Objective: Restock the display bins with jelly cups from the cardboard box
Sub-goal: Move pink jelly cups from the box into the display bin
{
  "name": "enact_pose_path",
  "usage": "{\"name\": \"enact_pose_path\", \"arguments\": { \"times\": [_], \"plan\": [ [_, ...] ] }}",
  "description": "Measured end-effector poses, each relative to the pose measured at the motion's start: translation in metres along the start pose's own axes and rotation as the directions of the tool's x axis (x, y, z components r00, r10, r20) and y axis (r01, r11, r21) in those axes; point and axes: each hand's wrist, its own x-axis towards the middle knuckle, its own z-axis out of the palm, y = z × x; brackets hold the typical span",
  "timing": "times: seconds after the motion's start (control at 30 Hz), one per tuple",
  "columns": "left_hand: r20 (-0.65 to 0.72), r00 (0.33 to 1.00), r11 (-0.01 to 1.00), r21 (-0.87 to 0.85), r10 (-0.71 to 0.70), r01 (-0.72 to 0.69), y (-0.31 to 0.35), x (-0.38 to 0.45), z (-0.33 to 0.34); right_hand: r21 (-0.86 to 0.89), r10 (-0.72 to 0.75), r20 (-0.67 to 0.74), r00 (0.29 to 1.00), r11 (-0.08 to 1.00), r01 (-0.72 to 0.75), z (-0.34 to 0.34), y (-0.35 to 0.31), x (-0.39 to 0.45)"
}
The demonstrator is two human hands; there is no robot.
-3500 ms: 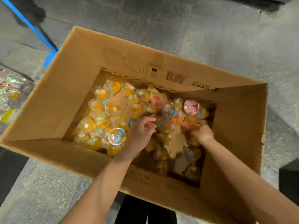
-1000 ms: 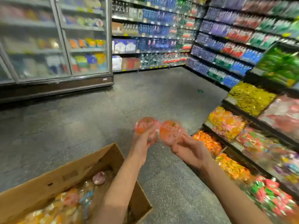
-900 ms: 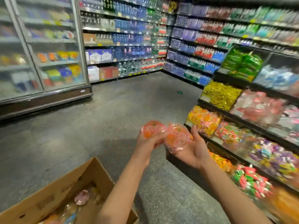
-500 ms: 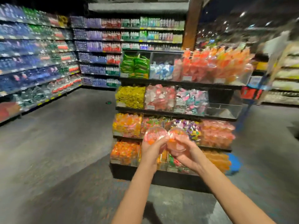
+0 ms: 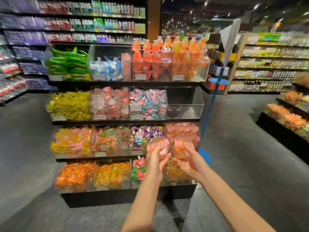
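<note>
Now each hand grips one jelly cup: left hand cup, right hand cup

A grey speckled floor is flanked by stocked wall shelves and lit by ceiling spotlights.

The view has closed on the display rack, and the two jelly cups, formerly touching, are now apart: left cup, right cup.
</note>
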Motion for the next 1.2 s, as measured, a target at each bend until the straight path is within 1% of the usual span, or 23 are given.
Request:
{"name": "enact_pose_path", "arguments": {
  "times": [0.07,0.2,0.27,0.33,0.4,0.5,0.6,0.67,0.73,0.87,0.93,1.03,1.07,1.13,1.2],
  "plan": [
    [0.005,0.999,0.999,0.013,-0.034,0.034,-0.007,0.029,0.014,-0.023,0.011,-0.023,1.0,1.0,-0.012,-0.01,-0.013,0.031],
    [-0.046,0.997,0.997,0.03,-0.069,0.071,-0.017,0.099,0.033,0.034,-0.028,-0.049,0.998,0.999,0.029,-0.019,-0.039,0.09],
    [-0.066,0.995,0.997,0.028,-0.07,0.072,-0.018,0.136,0.039,0.056,-0.019,-0.066,0.998,0.998,0.023,-0.021,-0.053,0.12],
    [-0.046,0.997,0.997,0.042,-0.061,0.063,-0.02,0.173,0.046,0.063,-0.022,-0.079,0.997,0.998,0.027,-0.021,-0.065,0.151],
    [-0.059,0.995,0.994,0.063,-0.086,0.089,-0.019,0.209,0.051,0.039,-0.03,-0.135,0.99,0.999,0.036,-0.022,-0.079,0.184],
    [-0.109,0.988,0.985,0.124,-0.109,0.122,-0.02,0.262,0.058,0.024,-0.007,-0.226,0.974,1.0,0.012,-0.031,-0.095,0.235],
    [-0.174,0.979,0.98,0.148,-0.107,0.133,-0.026,0.309,0.065,0.011,0.01,-0.24,0.971,1.0,-0.007,-0.046,-0.108,0.281],
    [-0.212,0.969,0.978,0.132,-0.13,0.16,-0.03,0.336,0.073,0.0,0.012,-0.24,0.971,1.0,-0.013,-0.057,-0.116,0.31],
    [-0.252,0.954,0.972,0.125,-0.163,0.2,-0.041,0.356,0.078,0.001,0.048,-0.237,0.97,0.999,-0.049,-0.068,-0.117,0.334],
    [-0.317,0.923,0.955,0.126,-0.218,0.269,-0.075,0.405,0.079,0.085,0.151,-0.276,0.949,0.988,-0.132,-0.103,-0.104,0.396],
    [-0.367,0.908,0.955,0.136,-0.2,0.265,-0.094,0.429,0.083,0.091,0.221,-0.288,0.932,0.975,-0.204,-0.121,-0.097,0.428],
    [-0.478,0.861,0.948,0.155,-0.175,0.278,-0.121,0.46,0.086,0.114,0.308,-0.36,0.88,0.951,-0.286,-0.143,-0.087,0.465],
    [-0.495,0.849,0.946,0.144,-0.185,0.291,-0.129,0.469,0.086,0.13,0.335,-0.357,0.872,0.942,-0.309,-0.149,-0.083,0.476],
    [-0.503,0.842,0.95,0.117,-0.195,0.29,-0.144,0.485,0.087,0.105,0.329,-0.284,0.901,0.944,-0.312,-0.164,-0.075,0.494],
    [-0.499,0.85,0.951,0.142,-0.171,0.275,-0.159,0.503,0.086,0.045,0.305,-0.18,0.935,0.952,-0.302,-0.183,-0.063,0.517]
  ]
}}
